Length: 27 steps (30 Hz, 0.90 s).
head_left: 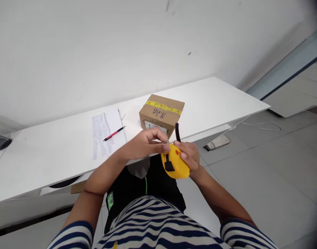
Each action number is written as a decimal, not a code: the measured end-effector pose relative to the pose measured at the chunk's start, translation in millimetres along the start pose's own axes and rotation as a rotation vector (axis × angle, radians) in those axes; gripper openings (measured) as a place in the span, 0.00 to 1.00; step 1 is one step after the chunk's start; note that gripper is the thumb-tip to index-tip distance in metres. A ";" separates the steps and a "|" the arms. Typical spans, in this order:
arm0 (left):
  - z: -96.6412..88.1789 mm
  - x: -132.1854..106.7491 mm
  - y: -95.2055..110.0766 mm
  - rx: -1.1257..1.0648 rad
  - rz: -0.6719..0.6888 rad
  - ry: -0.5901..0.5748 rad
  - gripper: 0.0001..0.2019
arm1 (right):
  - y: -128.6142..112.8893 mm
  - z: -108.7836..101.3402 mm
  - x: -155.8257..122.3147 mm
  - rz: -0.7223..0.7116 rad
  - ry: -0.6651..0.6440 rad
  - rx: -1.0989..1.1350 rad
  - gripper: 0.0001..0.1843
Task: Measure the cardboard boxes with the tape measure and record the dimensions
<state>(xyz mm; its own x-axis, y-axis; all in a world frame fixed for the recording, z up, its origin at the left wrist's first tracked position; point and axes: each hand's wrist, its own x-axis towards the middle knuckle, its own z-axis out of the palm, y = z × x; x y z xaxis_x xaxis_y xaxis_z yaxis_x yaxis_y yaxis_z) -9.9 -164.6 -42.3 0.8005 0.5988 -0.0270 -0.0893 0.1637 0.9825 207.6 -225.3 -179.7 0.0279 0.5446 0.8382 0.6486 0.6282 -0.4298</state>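
Note:
My right hand (190,156) is wrapped round a yellow tape measure (174,163) with a black lock slider and a black wrist loop (177,132) sticking up. My left hand (150,142) pinches at the top edge of the tape measure, fingers pressed together on its tip. Both hands hover just in front of the white table's (44,155) near edge. Beyond them on the table stands a small cardboard box (161,114) sealed with yellow tape, with black writing and a white label.
A printed paper sheet (106,133) lies left of the box with a red and black pen (114,133) across it. A dark object (0,141) sits at the far left. A power strip (217,141) and cable lie on the tiled floor right of the table.

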 end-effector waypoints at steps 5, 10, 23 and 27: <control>-33.5 23.9 30.6 0.248 -0.085 0.148 0.25 | -20.6 -21.2 14.5 -0.076 -0.073 0.087 0.34; -97.0 66.3 59.2 0.352 -0.032 0.501 0.22 | 23.8 -49.3 19.5 0.120 0.306 0.077 0.33; -112.8 125.6 47.3 0.929 -0.188 0.539 0.22 | 66.7 -28.8 62.5 0.437 0.388 -0.067 0.35; -108.4 125.3 50.2 0.936 -0.170 0.487 0.22 | 61.6 -20.2 63.6 0.426 0.352 -0.088 0.36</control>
<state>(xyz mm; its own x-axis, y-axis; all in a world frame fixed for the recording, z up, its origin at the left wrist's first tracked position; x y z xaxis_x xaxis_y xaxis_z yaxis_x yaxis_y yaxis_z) 21.6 3.6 -16.4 0.4180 0.9074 -0.0440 0.6572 -0.2686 0.7042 264.7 -163.2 -146.1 0.5441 0.5123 0.6645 0.5848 0.3363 -0.7381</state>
